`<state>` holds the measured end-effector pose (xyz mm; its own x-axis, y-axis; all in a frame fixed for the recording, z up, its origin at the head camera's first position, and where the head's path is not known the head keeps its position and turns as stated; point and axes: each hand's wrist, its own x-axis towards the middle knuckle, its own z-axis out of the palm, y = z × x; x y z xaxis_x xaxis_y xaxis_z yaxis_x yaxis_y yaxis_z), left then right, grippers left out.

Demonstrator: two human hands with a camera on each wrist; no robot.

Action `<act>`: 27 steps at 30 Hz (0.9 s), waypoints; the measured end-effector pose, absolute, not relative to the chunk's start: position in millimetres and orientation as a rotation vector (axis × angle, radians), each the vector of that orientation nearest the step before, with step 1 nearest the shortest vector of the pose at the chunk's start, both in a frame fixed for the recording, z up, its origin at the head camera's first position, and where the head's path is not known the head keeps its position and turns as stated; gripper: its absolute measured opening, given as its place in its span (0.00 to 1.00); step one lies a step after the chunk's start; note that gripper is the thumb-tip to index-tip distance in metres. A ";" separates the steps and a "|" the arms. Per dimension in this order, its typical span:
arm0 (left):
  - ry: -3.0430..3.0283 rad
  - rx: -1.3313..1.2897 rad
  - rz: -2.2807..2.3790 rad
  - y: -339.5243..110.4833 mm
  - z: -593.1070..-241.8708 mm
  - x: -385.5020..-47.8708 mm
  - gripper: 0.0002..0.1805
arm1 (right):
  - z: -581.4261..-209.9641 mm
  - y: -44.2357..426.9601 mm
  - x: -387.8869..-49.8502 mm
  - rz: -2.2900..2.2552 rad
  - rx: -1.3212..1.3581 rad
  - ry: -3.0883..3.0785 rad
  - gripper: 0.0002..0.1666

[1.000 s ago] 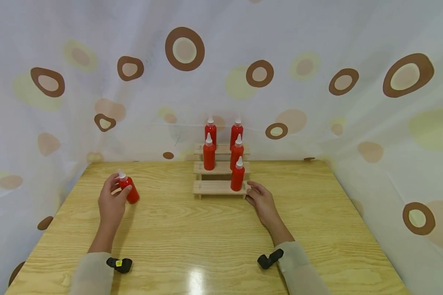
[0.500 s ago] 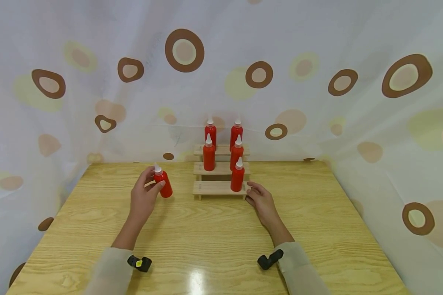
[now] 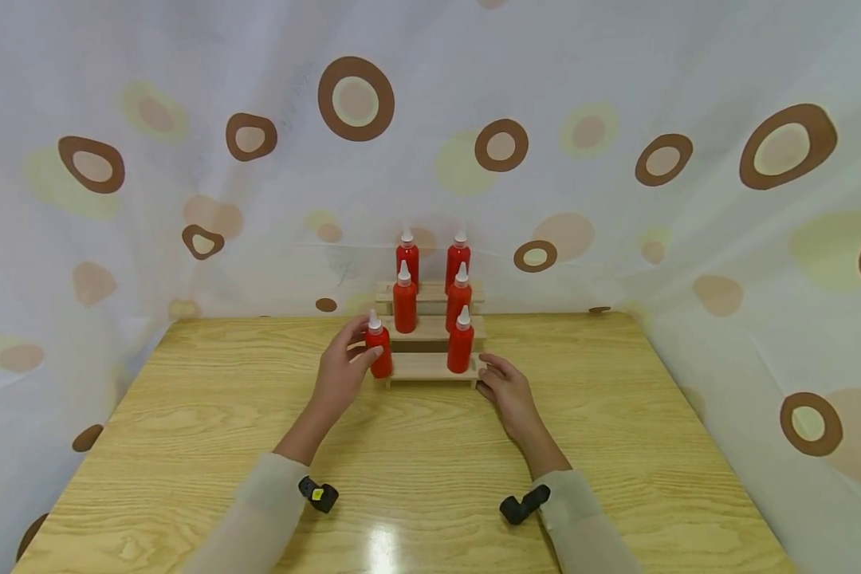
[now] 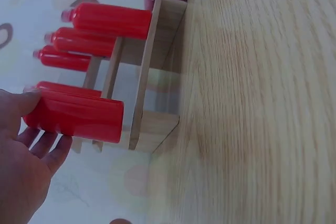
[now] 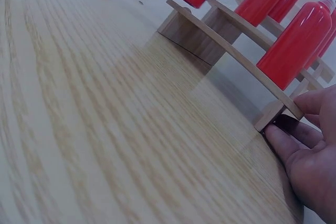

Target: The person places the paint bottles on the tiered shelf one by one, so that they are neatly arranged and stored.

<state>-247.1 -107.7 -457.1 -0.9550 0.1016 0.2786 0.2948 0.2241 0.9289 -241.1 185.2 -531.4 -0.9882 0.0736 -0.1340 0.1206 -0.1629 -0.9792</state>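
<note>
My left hand point(image 3: 343, 365) grips a red squeeze bottle point(image 3: 379, 351) with a white pointed cap, thumb on the near side and fingers behind. The bottle hangs almost upright over the left end of the lowest step of a three-step wooden rack point(image 3: 422, 367). In the left wrist view, a small gap shows between the base of the held bottle point(image 4: 79, 114) and the step. My right hand point(image 3: 508, 395) holds the rack's lower right corner; in the right wrist view its fingers point(image 5: 312, 103) curl on the step's end. Another red bottle point(image 3: 461, 349) stands on this step's right side.
Two red bottles stand on the middle step, left point(image 3: 405, 304) and right point(image 3: 458, 307), and two more on the top step behind. A patterned curtain point(image 3: 294, 199) hangs directly behind the rack. The wooden tabletop point(image 3: 416, 454) stretches out in front and to both sides.
My left hand has carried the red squeeze bottle rightward from the table's left side to the rack's lowest step, and the bottle has become more upright. My right hand has stayed at the rack's corner.
</note>
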 end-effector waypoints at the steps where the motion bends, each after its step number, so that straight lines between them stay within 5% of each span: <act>1: -2.333 -0.388 -1.828 -104.0 -457.1 -248.6 0.29 | -531.4 185.2 -241.0 -2.362 0.233 2.014 0.25; 27: -2.388 -0.490 -1.784 -76.1 -464.0 -262.5 0.30 | -532.1 183.0 -243.2 -2.342 0.228 2.031 0.25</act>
